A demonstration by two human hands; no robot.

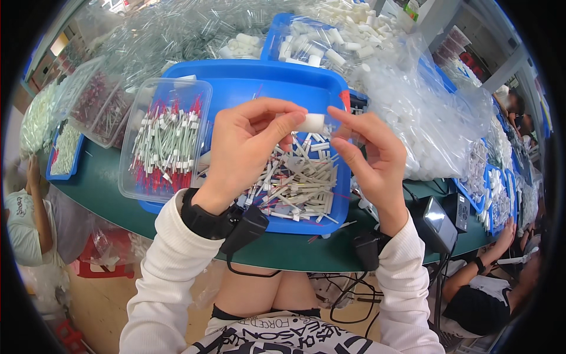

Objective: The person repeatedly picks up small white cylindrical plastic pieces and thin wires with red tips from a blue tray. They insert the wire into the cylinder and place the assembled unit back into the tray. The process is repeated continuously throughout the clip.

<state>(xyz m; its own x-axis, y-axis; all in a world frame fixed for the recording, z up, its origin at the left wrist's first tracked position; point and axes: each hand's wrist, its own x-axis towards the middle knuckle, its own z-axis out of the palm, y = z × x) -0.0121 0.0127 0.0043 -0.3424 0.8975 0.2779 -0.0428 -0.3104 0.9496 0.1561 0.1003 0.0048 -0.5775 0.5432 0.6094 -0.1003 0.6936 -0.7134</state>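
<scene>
Above a blue tray (247, 72), my left hand (244, 141) pinches a short white plastic cylinder (311, 123) between thumb and fingertips. My right hand (372, 156) is just right of the cylinder's end, its thumb and index finger apart. Whether a thin clear piece lies between those fingers is hard to make out. Beneath both hands, the tray holds a loose pile of slim white sticks (300, 183) with fine red wires among them. Left of my left hand, a clear plastic box (126, 177) holds many similar white pieces with red ends.
Clear tubes (171, 35) are heaped behind the tray. A clear bag of white caps (413, 130) bulges at the right, near a black device (440, 221) on the green table (106, 203). Other people's arms (38, 206) reach in at both sides. Cables hang below the edge.
</scene>
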